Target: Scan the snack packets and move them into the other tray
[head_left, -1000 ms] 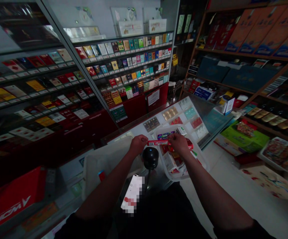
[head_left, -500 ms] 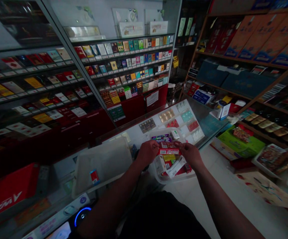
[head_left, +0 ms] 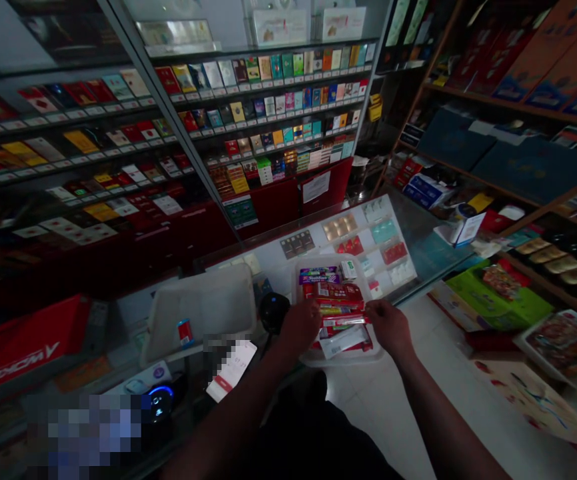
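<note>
A translucent plastic tub (head_left: 308, 360) full of small snack packets stands at the counter's edge in front of me. My left hand (head_left: 303, 328) and my right hand (head_left: 387, 325) pinch the two ends of a narrow red packet (head_left: 343, 319) over the tub. Just behind it lies a larger dark red packet (head_left: 336, 292). Purple packets (head_left: 318, 279) and a small white box (head_left: 348, 269) are at the tub's far end. Nearest me, a white wrapper (head_left: 342, 341) rests on other red packets. My fingertips are small and dim in this view.
A larger white bin (head_left: 161, 333) on the left holds a small red-and-blue packet (head_left: 184, 333). Between bin and tub stands a black rounded device (head_left: 273, 312). A phone-like screen (head_left: 233, 370) lies nearer. Cigarette shelves (head_left: 263, 87) line the back; a green box (head_left: 493, 293) sits right.
The dark red packet between my hands now lies toward the tub's far end. My hands have come nearer me and hold a narrower red packet. The whole view has shifted slightly.
</note>
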`<action>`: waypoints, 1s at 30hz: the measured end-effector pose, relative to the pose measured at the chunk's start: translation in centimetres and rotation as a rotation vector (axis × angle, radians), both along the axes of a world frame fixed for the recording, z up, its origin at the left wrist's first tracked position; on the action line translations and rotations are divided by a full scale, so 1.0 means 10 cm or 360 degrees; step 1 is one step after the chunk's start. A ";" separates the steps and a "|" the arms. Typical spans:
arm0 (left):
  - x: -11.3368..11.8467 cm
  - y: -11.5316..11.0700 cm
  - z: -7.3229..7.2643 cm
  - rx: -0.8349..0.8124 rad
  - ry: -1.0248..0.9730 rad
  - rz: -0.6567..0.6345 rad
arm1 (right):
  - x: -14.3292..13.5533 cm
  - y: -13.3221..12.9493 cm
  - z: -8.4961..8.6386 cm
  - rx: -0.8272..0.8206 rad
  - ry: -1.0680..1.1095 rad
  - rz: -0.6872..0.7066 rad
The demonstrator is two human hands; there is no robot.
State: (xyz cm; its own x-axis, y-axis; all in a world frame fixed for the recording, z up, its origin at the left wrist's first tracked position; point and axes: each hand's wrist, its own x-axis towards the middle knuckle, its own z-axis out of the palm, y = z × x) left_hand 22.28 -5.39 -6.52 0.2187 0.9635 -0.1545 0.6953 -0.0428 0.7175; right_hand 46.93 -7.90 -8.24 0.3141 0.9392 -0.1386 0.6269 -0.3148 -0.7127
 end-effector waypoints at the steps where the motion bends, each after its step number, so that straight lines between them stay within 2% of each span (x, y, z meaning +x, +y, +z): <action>1: -0.01 -0.03 0.01 0.0013 0.0001 0.0019 | 0.00 0.00 0.01 0.0011 -0.0026 0.0004; 5: -0.13 -0.16 0.09 0.0052 -0.0024 0.0065 | -0.06 -0.02 0.08 0.0050 -0.0085 -0.0020; 9: -0.38 -0.29 0.20 0.0039 -0.0050 0.0126 | -0.29 -0.06 0.22 0.0104 0.0003 0.0001; 13: -0.78 -0.37 0.29 0.0017 -0.0045 0.0276 | -0.69 -0.11 0.40 0.0169 0.0095 0.0035; 18: -1.45 -0.48 0.34 0.0037 -0.0030 0.0424 | -1.36 -0.14 0.58 0.0250 0.0211 0.0165; 22: -2.09 -0.52 0.25 0.0046 -0.0013 0.0602 | -1.99 -0.12 0.56 0.0264 0.0429 0.0399; 27: -2.90 -0.50 -0.03 -0.0025 -0.0007 0.0837 | -2.81 -0.03 0.34 0.0132 0.0581 0.0673; 30: -3.26 -0.46 -0.17 -0.0106 0.0072 0.0936 | -3.32 0.06 0.21 0.0065 0.0540 0.0825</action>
